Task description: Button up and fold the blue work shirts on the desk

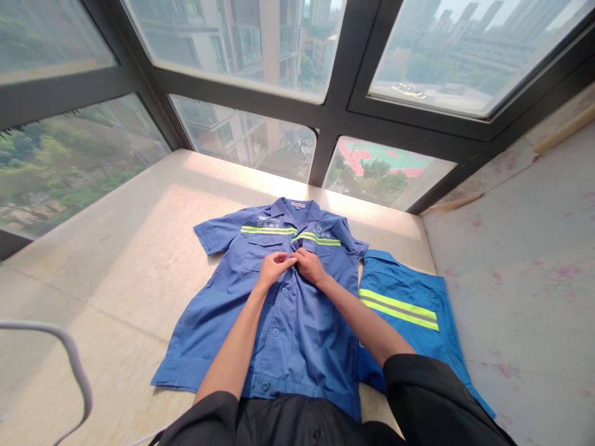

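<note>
A blue short-sleeved work shirt (297,322) with yellow reflective stripes across the chest lies flat, front up, on a pale stone window ledge (139,248). My left hand (274,267) and my right hand (309,265) meet at the shirt's button placket, just below the chest stripes. Both pinch the fabric edges there, fingers closed on the cloth. Several buttons show down the placket below my hands.
A second blue garment (409,310) with a reflective band lies folded to the right of the shirt, partly under it. Large windows with dark frames (334,118) wrap the ledge's far side. A white curved rail (69,359) sits at lower left. A pale wall rises on the right.
</note>
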Available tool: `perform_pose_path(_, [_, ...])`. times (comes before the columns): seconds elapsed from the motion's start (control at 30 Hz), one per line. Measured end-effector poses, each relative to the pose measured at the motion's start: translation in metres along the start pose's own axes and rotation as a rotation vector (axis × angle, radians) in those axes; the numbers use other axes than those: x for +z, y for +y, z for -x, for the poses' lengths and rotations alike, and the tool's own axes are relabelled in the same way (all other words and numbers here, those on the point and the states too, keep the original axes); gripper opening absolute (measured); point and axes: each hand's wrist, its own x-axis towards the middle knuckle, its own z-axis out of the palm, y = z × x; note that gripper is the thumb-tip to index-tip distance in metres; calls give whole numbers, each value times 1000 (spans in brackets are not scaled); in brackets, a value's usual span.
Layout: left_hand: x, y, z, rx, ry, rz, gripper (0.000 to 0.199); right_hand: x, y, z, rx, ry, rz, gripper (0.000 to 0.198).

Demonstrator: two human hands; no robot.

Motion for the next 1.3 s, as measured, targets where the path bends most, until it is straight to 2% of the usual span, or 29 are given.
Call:
perform_pose_path(0.1, [4,-3,8,72,56,-43,48,1,1,0,22,-15,-41,22])
perform_pose_path(0.27, [16,-8,14,102,194,-104,25,1,5,-1,37,-1,-163,23])
perform_pose_path(0.37, [19,-9,15,93,233,-115,20,1,8,-2,27,4,-281,23])
perform_pose_path(0.73, [11,-15,7,32,172,2,30,-2,14,-7,37,-2,-432,18])
perform_pose_path(0.97, [6,-12,5,-7,93,98,34,-8,21,-13,104,-79,-580,19])
perform_pose_path(1.3, [5,-8,1,-50,98,118,31,-9,18,-17,175,-144,-616,14])
